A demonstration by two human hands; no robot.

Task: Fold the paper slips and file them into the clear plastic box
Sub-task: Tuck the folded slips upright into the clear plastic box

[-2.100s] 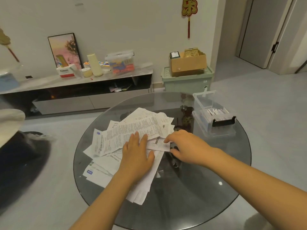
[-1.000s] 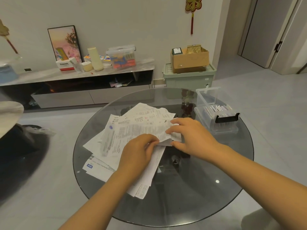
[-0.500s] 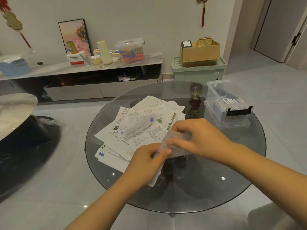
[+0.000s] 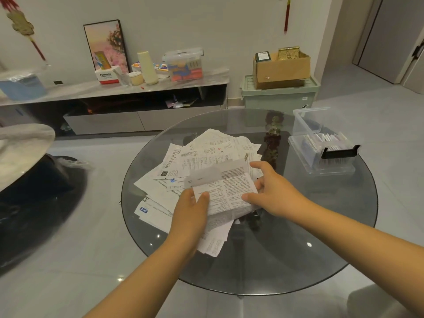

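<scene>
**Desk:** What step is this?

**Photographer:** A fold in progress, by my reading. Nearest the camera, the left hand (image 4: 191, 211) pinches the near-left edge of a printed paper slip (image 4: 226, 190), thumb on top. The right hand (image 4: 273, 191) grips the slip's right side, thumb curled onto its face, forefinger stretched past the far corner. The slip's top strip is turned over, and it is held just above the pile of loose slips (image 4: 202, 161).

**Desk:** And next?

**Photographer:** Likely pressing the crease, folding smaller, then carrying it right and away to the clear plastic box (image 4: 321, 143).

**Desk:** Where is the box?

**Photographer:** Far right on the round glass table (image 4: 298, 237), near its rim, well apart from the pile. Its lid stands open at the back; folded slips already stand inside behind a black clip.

**Desk:** Room to move?

**Photographer:** Bare glass lies between hands and box. The pile's near slips reach toward the table's front-left edge; a careless sweep could push some off. Beyond, a low cabinet (image 4: 114, 92) lines the wall.
</scene>
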